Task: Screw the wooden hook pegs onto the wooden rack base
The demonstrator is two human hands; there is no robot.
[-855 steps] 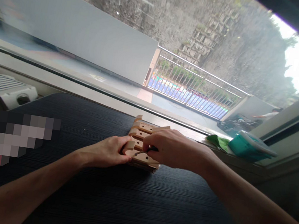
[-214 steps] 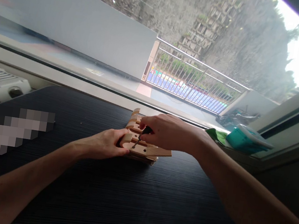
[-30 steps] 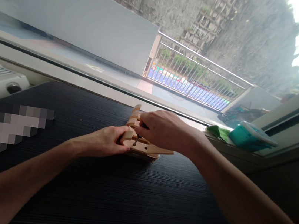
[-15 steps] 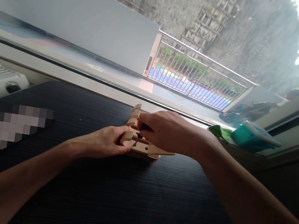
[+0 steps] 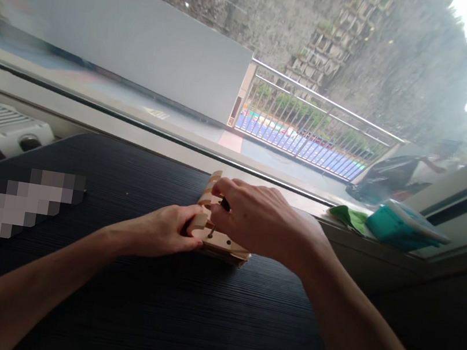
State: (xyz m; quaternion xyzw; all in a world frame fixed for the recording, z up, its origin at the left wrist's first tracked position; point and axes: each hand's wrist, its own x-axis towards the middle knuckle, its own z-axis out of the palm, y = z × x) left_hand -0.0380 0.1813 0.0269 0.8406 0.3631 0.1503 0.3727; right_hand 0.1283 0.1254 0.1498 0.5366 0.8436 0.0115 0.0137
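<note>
Near the middle of the dark table lies a pale wooden piece with curved slats and dark holes along its front face. My left hand is closed around its left end, thumb and fingers pressing on the wood. My right hand grips the dark handle of a screwdriver above the piece. The screwdriver's thin metal shaft points down, its tip at the left hole. Part of the handle and the back right of the wooden piece are hidden behind my right hand.
The dark wood-grain table meets a window sill. On the sill at right are a green cloth and a teal container. A white ribbed unit stands at the left, near a blurred-out patch on the table. Beyond the glass is a railing.
My right hand has turned about the screwdriver handle, covering more of it and of the wood's right side. The left hand keeps its hold. The whole view has shifted slightly.
</note>
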